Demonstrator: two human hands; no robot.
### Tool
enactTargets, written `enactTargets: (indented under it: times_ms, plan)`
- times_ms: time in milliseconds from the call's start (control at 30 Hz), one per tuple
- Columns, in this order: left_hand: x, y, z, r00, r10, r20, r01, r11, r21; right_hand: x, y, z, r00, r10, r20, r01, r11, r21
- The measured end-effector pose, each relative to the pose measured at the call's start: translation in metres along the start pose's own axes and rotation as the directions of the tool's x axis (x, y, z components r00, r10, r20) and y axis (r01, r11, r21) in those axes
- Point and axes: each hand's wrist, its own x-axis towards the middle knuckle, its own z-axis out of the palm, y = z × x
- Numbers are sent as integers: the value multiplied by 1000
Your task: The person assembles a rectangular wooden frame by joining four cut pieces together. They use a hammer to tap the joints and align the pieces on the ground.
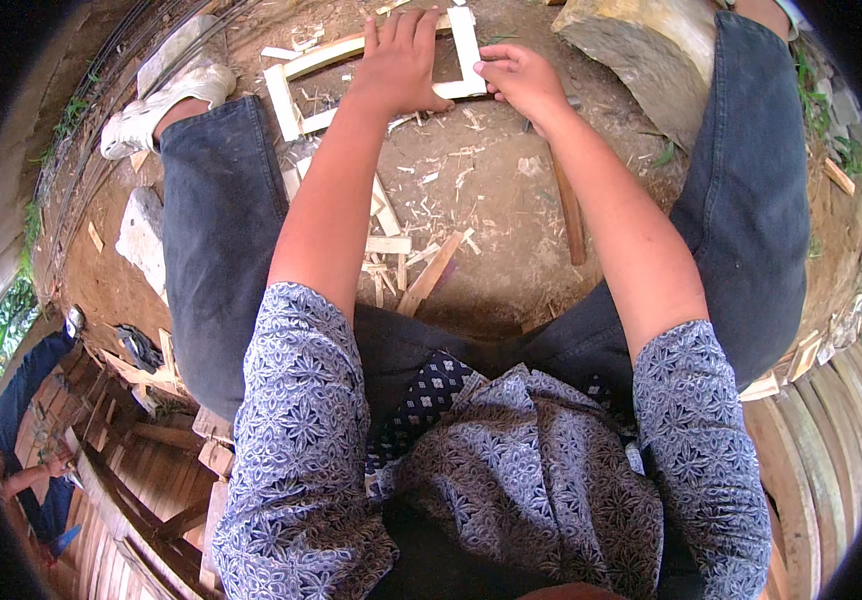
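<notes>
Frame point(323, 61) of pale wood, toward the far edge of the visible dirt ground point(511, 205).
Left hand point(399, 75) lies spread across it; right hand point(526, 82) bunches its fingertips at the near right corner, pinching what cannot be told. If the left palm slackened, the joints could skew. Long axis runs left to right, right end angled away.
</notes>
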Motion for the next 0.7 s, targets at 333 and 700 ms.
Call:
enactTargets:
  times_ms: [333,700]
  plan:
    - [-1,-11,19,990,54,-127,-50,998,35,-13,-7,10,998,10,-54,-5,995,102]
    - [1,-15,31,983,62,-171,-60,998,18,-16,-4,17,992,8,-130,-1,999,52]
